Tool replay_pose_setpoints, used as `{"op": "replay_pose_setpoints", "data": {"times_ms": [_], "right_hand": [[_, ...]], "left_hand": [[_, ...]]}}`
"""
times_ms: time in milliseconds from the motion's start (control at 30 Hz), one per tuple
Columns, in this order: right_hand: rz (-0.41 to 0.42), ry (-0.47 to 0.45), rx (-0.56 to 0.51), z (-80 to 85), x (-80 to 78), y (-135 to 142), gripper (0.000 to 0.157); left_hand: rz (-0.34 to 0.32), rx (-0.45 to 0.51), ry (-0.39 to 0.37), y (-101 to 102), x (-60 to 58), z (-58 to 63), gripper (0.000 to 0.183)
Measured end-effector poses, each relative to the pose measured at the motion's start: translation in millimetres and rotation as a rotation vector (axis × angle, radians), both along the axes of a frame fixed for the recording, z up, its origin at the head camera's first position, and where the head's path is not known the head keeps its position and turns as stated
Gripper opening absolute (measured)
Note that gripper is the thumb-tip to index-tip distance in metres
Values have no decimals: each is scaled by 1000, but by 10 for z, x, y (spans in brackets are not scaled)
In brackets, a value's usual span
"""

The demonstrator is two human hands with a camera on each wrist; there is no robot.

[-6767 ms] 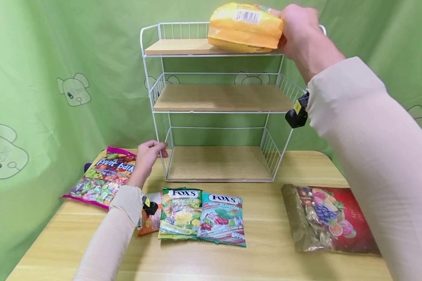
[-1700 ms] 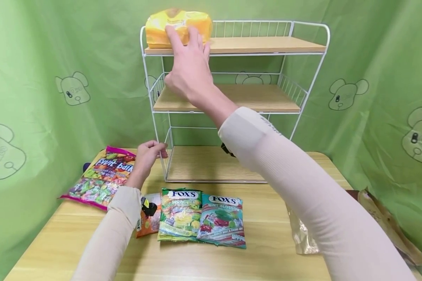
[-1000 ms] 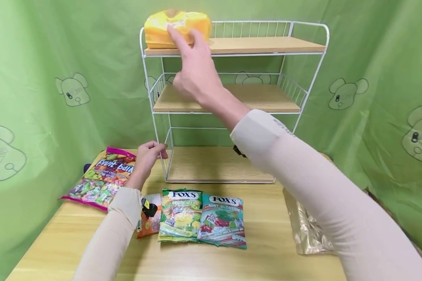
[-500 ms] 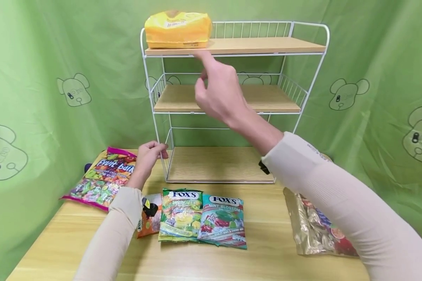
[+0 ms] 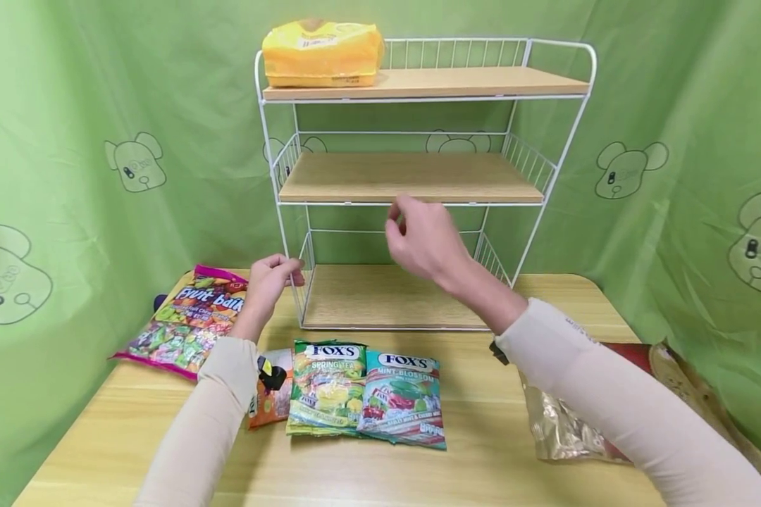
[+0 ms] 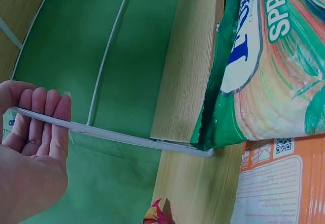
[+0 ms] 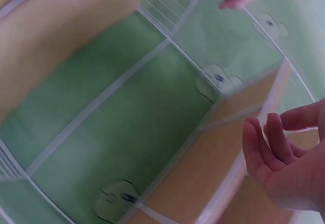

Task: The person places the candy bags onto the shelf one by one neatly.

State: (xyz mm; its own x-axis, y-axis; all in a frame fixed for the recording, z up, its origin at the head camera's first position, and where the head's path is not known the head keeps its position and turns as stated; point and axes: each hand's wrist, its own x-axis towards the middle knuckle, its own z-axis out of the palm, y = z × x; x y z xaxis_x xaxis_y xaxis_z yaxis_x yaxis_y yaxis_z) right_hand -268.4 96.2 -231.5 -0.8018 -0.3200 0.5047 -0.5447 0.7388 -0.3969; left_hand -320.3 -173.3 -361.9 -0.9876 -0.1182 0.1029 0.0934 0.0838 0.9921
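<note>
A white wire rack with three wooden shelves stands at the back of the table. My left hand grips its left front post low down; in the left wrist view the fingers curl round the white bar. On the top shelf, at its left end, lies a yellow-orange bag. My right hand is in the air before the rack, between the middle and bottom shelves in the head view. Its fingers are loosely bent with nothing between them.
A green FOX'S Spring Tea bag and a blue FOX'S Mint Blossom bag lie side by side, over an orange bag. A Fruit candy bag lies left. A gold-and-red bag at right is partly hidden by my sleeve.
The yellow-orange bag went from my right hand onto the top shelf's left end. My right hand let go of it and came down to the right. The left hand has stayed put.
</note>
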Motion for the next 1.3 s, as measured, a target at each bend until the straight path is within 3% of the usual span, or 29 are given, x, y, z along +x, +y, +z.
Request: {"op": "replay_pose_setpoints", "data": {"times_ms": [267,367,433,600,733,933,1033,1300], "right_hand": [[-30,-354,69,-522,-26,193,20],[-41,-436,108,-696,-35,266,22],[-50,-475,139,-813,-40,311,22],[-60,-582,264,-1103,-50,403,29],[-38,-650,345,-1283,-10,448,39],[-30,-799,371,-1448,67,471,72],[-11,-830,387,-1504,77,456,75],[7,-779,465,-1593,45,348,46]], "left_hand": [[-5,-2,-15,-10,0,23,15],[-19,-4,-27,14,69,115,14],[-24,-1,-23,17,70,116,14],[-5,-1,4,-9,-19,-4,15],[6,-9,6,-6,-31,-18,16],[-3,-12,16,-4,-38,-22,16],[-3,-17,17,-12,-32,-20,16],[-19,-23,17,-27,-34,-18,16]]}}
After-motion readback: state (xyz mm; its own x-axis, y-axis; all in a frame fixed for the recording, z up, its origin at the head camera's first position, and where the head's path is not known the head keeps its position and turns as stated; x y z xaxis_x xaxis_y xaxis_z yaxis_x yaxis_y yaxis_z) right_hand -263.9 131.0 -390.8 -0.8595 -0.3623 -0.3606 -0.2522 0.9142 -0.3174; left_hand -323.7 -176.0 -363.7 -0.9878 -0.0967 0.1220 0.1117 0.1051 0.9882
